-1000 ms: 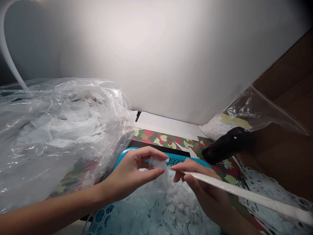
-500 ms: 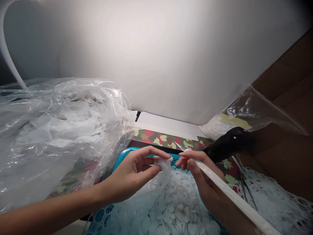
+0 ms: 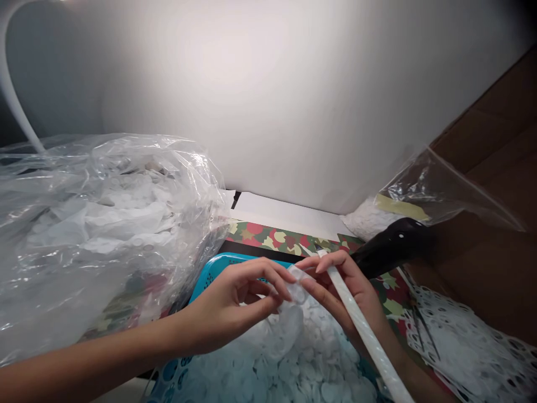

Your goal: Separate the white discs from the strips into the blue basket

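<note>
So the left hand (image 3: 230,305) has its grip pressed together, thumb and fingertips pinching a small, thin, see-through piece of film (image 3: 297,288) with round shapes showing in it, and the right hand (image 3: 346,291) comes in right up against it from the other side. The right grip is closed around a long white strip (image 3: 367,336), which is smooth and stiff-looking and runs from between the fingers down toward the lower right, and its fingertips touch the film too. Right under the hands there's a big heap of flat, round white discs (image 3: 310,364), soft and papery-looking, overlapping like fish scales and filling a bright blue plastic basket (image 3: 213,268) with holes in its sides. Off to the left sits a huge crinkly clear bag (image 3: 104,224) stuffed with more white pieces, slumped right beside the basket. On the right there's a smaller clear bag (image 3: 444,196) with white bits and a strip of yellow tape, and just below it a rounded black handle (image 3: 392,246). Lower right is a white sheet full of round holes (image 3: 470,352), with some thin dark tool (image 3: 423,336) on it, too skinny to tell what it is. Behind the basket there's red-and-green patterned paper (image 3: 272,238), then a pale wall (image 3: 251,95), with a curved white lamp arm (image 3: 10,84) in the top left corner.
</note>
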A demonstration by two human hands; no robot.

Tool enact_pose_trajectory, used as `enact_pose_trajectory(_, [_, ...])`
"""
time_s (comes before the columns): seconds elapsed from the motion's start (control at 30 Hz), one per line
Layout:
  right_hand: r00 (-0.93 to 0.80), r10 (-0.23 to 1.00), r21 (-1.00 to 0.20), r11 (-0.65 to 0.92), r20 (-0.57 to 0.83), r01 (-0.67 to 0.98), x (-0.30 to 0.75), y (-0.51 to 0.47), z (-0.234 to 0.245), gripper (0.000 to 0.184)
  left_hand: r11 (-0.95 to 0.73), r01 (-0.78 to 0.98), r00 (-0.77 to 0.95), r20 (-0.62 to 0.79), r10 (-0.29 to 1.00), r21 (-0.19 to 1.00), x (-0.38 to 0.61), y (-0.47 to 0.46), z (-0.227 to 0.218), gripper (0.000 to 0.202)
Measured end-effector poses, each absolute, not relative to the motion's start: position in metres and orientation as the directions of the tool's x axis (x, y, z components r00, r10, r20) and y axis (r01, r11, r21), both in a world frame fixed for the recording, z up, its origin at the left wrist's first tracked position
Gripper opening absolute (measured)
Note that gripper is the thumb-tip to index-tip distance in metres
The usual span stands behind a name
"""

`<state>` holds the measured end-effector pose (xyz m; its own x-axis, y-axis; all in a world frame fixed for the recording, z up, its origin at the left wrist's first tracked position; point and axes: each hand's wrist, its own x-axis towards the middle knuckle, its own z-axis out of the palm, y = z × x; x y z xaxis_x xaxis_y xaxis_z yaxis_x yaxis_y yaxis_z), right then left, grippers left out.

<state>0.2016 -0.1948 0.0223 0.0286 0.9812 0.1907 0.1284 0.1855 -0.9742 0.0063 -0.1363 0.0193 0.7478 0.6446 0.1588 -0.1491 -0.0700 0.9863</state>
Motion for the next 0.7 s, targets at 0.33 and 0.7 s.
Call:
enact_pose_trajectory(0.33, [0.146,0.932,-0.932,0.299,0.331,0.207,0.203,-0.195,0.022,0.016,-0.117,-0.012,0.791,0.081,0.606,0.993,0.007,-0.134,0.019,0.020])
enact_pose_trajectory(0.7, [0.082,0.897,-0.869,0.393,0.434,0.302,0.206,-0.204,0.019,0.026,-0.199,0.090,0.600,0.107,0.793,0.976,0.005,-0.128,0.022,0.015])
